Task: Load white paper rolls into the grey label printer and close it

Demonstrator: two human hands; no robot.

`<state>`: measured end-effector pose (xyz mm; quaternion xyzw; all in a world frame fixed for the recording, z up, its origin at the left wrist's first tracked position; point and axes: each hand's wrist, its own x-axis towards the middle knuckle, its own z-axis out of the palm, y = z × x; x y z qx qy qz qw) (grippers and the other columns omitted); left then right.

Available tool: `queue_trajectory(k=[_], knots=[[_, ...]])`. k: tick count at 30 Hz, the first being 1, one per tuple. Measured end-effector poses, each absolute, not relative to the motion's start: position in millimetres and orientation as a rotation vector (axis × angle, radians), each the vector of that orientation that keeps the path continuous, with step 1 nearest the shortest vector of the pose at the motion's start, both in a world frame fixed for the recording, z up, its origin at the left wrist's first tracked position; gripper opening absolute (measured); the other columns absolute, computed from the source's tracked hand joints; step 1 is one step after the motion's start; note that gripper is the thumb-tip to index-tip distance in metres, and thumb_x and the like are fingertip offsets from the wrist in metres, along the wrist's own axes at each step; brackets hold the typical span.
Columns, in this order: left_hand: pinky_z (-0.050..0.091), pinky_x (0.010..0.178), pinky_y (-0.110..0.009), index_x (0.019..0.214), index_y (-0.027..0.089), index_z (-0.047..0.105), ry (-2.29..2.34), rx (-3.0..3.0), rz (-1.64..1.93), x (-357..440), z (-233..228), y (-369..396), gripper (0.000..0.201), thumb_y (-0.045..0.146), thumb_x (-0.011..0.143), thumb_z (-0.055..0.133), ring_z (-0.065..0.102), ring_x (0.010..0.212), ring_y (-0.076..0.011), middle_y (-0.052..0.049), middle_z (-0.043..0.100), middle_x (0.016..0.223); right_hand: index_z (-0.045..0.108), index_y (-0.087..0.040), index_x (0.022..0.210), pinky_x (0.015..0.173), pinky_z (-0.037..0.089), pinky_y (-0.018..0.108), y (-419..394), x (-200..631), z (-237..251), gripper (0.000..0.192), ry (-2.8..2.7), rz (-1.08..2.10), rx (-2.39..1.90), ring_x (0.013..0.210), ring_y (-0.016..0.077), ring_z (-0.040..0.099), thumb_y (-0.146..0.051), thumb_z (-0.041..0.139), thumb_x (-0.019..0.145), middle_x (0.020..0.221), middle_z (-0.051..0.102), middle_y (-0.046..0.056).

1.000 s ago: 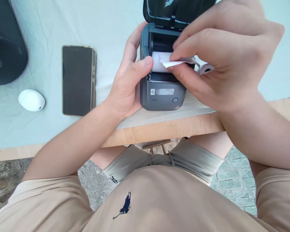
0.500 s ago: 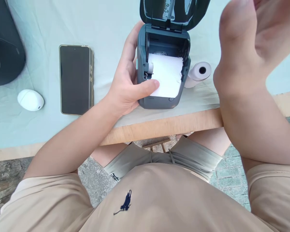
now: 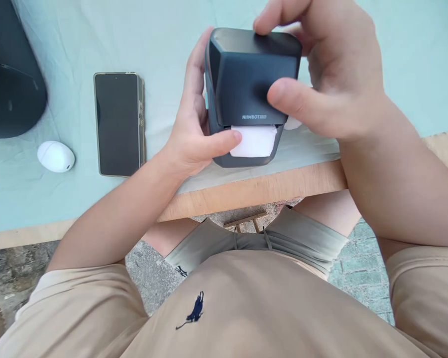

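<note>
A dark label printer (image 3: 256, 87) marked NIIMBOT stands near the table's front edge with its lid down. My left hand (image 3: 194, 124) is wrapped round the printer's left side. Its thumb presses on the white paper strip (image 3: 256, 141) that comes out under the lid. At the upper right of the lid is my right hand (image 3: 336, 74), thumb and fingers apart. The thumb is by the lid's front face and a fingertip by its top edge; firm contact cannot be made out. Mostly hidden behind the printer and right hand lies a white paper roll (image 3: 293, 123).
To the left, a smartphone (image 3: 118, 124) lies face up on the pale tablecloth (image 3: 164, 44). Farther left are a small white rounded case (image 3: 56, 156) and a large dark object (image 3: 13, 79). The wooden table edge (image 3: 246, 191) runs in front of my body.
The printer's lid was up, showing the paper inside; now it is down. My right hand has come leftward onto the lid area. My left hand keeps its hold.
</note>
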<state>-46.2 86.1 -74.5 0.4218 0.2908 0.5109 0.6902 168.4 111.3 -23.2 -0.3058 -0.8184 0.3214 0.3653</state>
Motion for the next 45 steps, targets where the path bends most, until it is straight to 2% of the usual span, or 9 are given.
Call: queue_trajectory(k=[3, 7, 14, 18, 24, 28, 37, 40, 45], knots=[[0.058, 0.105, -0.049, 0.13, 0.04, 0.06, 0.6, 1.037, 1.175, -44, -77, 83, 0.066, 0.039, 0.071, 0.089, 0.058, 0.139, -0.0364, 0.0, 0.064, 0.137, 0.052, -0.003, 0.132, 0.084, 0.046, 0.02, 112, 169, -20, 0.071, -2.193, 0.899, -0.77, 0.106, 0.0058, 0.056, -0.061, 0.058, 0.092, 0.13, 0.057, 0.009], [0.06, 0.09, -0.047, 0.127, 0.032, 0.061, 0.565, 1.141, 1.143, -45, -85, 86, 0.068, 0.052, 0.068, 0.089, 0.069, 0.117, -0.0362, -0.005, 0.068, 0.119, 0.05, -0.009, 0.132, 0.078, 0.041, 0.019, 109, 168, -16, 0.074, -2.264, 0.881, -0.785, 0.099, 0.003, 0.052, -0.068, 0.058, 0.088, 0.131, 0.057, 0.005], [0.06, 0.082, -0.042, 0.119, 0.033, 0.063, 0.577, 1.128, 1.099, -43, -75, 80, 0.052, 0.045, 0.073, 0.084, 0.071, 0.104, -0.0298, -0.004, 0.068, 0.114, 0.05, -0.019, 0.129, 0.076, 0.039, 0.017, 110, 169, -14, 0.062, -2.262, 0.945, -0.837, 0.095, 0.0006, 0.048, -0.063, 0.061, 0.088, 0.13, 0.056, -0.002], [0.059, 0.081, -0.041, 0.111, 0.031, 0.063, 0.682, 0.998, 1.138, -33, -60, 71, 0.038, 0.035, 0.077, 0.078, 0.072, 0.108, -0.03, -0.003, 0.069, 0.113, 0.05, -0.012, 0.132, 0.074, 0.042, 0.017, 113, 168, -19, 0.072, -2.258, 0.87, -0.821, 0.096, 0.0017, 0.051, -0.068, 0.059, 0.088, 0.133, 0.057, 0.004], [0.058, 0.076, -0.044, 0.115, 0.033, 0.062, 0.752, 1.01, 1.071, -36, -54, 69, 0.05, 0.049, 0.072, 0.083, 0.068, 0.118, -0.0378, -0.006, 0.071, 0.115, 0.05, -0.007, 0.131, 0.075, 0.042, 0.021, 114, 168, -21, 0.074, -2.266, 0.903, -0.81, 0.092, 0.0038, 0.05, -0.069, 0.055, 0.09, 0.127, 0.057, 0.008], [0.057, 0.087, -0.045, 0.119, 0.034, 0.06, 0.782, 0.984, 1.089, -37, -55, 69, 0.045, 0.037, 0.077, 0.077, 0.068, 0.118, -0.0342, -0.003, 0.069, 0.114, 0.049, -0.006, 0.135, 0.076, 0.044, 0.02, 114, 168, -22, 0.08, -2.287, 0.869, -0.784, 0.104, 0.0063, 0.054, -0.071, 0.054, 0.089, 0.136, 0.054, 0.009], [0.048, 0.063, -0.035, 0.115, 0.033, 0.064, 0.716, 0.948, 1.088, -38, -57, 73, 0.04, 0.037, 0.077, 0.079, 0.065, 0.081, -0.0225, -0.005, 0.06, 0.104, 0.053, -0.014, 0.132, 0.081, 0.048, 0.02, 107, 166, -18, 0.062, -2.234, 0.841, -0.862, 0.104, 0.0067, 0.053, -0.061, 0.057, 0.091, 0.129, 0.053, 0.003], [0.049, 0.065, -0.037, 0.115, 0.032, 0.064, 0.743, 0.961, 1.107, -37, -60, 75, 0.041, 0.041, 0.077, 0.079, 0.066, 0.083, -0.0246, -0.006, 0.06, 0.105, 0.053, -0.013, 0.132, 0.075, 0.047, 0.018, 107, 165, -19, 0.062, -2.188, 0.893, -0.837, 0.103, 0.006, 0.055, -0.058, 0.06, 0.09, 0.131, 0.053, 0.004], [0.059, 0.078, -0.043, 0.111, 0.032, 0.066, 0.754, 1.015, 1.124, -33, -55, 76, 0.038, 0.05, 0.078, 0.073, 0.069, 0.103, -0.0315, -0.006, 0.067, 0.115, 0.051, -0.009, 0.132, 0.087, 0.052, 0.023, 113, 164, -25, 0.065, -2.081, 1.001, -0.8, 0.123, 0.0141, 0.059, -0.054, 0.064, 0.087, 0.134, 0.056, 0.011]])
